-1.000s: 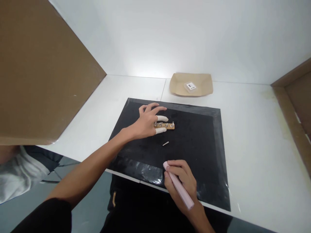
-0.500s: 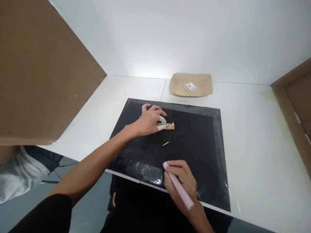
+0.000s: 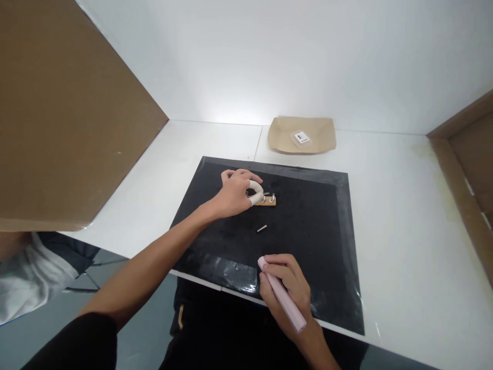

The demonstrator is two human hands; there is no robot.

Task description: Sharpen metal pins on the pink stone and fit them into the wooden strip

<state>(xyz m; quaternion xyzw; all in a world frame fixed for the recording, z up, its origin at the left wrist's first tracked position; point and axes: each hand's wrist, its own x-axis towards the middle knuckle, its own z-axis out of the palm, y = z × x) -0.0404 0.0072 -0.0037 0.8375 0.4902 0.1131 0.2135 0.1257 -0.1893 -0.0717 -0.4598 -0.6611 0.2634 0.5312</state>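
Block (image 3: pixel 268 203): far of the mat's middle, just right of the left hand (image 3: pixel 235 195), which covers its left end; long axis runs left to right, much in line with the fingers
Nearer hand: the left, at the block; the right hand (image 3: pixel 296 285) lies well apart, near and to the right
Left hand: thumb and index bent into a ring, tips together, seemingly clamped on a pin (image 3: pixel 267 193) whose end shows beyond them; other fingers curled loosely
Finger covers (image 3: pixel 256 199): white, wrinkled, on left thumb and index
Right hand: clamped round the bar, at the mat's near edge
Bar (image 3: pixel 284 299): pale pink, matt, straight-sided, slanting from far left to near right
Pegs (image 3: pixel 273 197): bright metal, upright on the block's visible end; others, if any, hidden
Block, make: yellow-brown, wood-like, narrow strip
Rod (image 3: pixel 262 228): loose, silvery, slim cylinder, lying between block and bar, far end to the right
Mat (image 3: pixel 308 216): black, flat, glossy tape along the edges
Tray (image 3: pixel 324 137): tan, card-like, sloped walls, far on the white desk (image 3: pixel 400 205)
Box (image 3: pixel 302 137): small, clear, white label, inside the tray
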